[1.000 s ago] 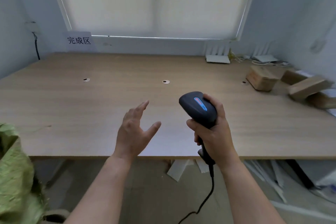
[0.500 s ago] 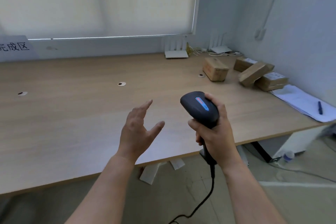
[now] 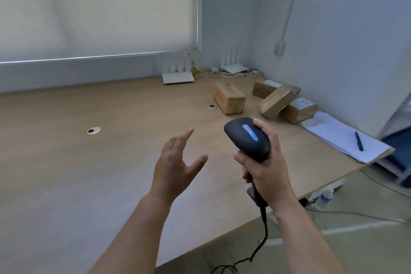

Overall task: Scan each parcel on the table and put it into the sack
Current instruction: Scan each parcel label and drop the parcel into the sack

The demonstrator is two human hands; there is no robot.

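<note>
Here the right hand (image 3: 265, 169) is gripping the scanner (image 3: 248, 138) at frame centre; the left hand (image 3: 175, 162) is hovering spread, empty, parcels (image 3: 275, 100) lying upper right.

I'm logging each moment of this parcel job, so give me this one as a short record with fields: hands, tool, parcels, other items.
left hand: open, empty, raised over the table
right hand: closed around the scanner handle
scanner: black, corded, blue light on top
parcels: four cardboard boxes at the far right; the nearest box stands apart, the tilted box leans on the others
other items: papers with a pen, two routers by the wall
sack: not in view
</note>
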